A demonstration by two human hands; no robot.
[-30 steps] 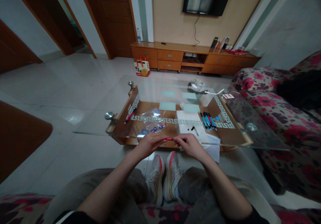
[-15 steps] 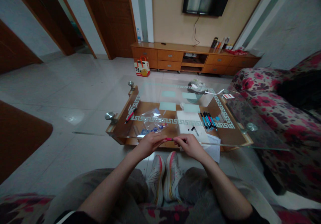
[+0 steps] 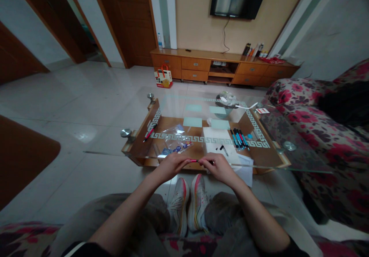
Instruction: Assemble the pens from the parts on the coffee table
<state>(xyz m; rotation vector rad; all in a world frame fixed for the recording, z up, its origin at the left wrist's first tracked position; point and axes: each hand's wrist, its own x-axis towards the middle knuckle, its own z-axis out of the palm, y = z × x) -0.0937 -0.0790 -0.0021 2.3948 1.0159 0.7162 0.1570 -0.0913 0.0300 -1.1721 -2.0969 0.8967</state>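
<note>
I hold a thin red pen [image 3: 194, 160] level between both hands at the near edge of a glass coffee table [image 3: 109, 152]. My left hand [image 3: 170, 165] pinches its left end and my right hand [image 3: 219, 167] pinches its right end. Just beyond my right hand a small black cap [image 3: 221, 147] lies on a white sheet of paper [image 3: 219, 138]. Several blue and black pens [image 3: 239, 138] lie in a row to the right of the sheet. A clear plastic bag [image 3: 175, 138] with small blue parts lies ahead of my left hand.
Another red pen [image 3: 150, 132] lies at the table's left side. A glass bowl [image 3: 226, 100] and a small red-and-white card [image 3: 262, 110] stand at the far right. A floral sofa [image 3: 323, 134] flanks the table on the right. A wooden TV cabinet [image 3: 221, 67] lines the far wall.
</note>
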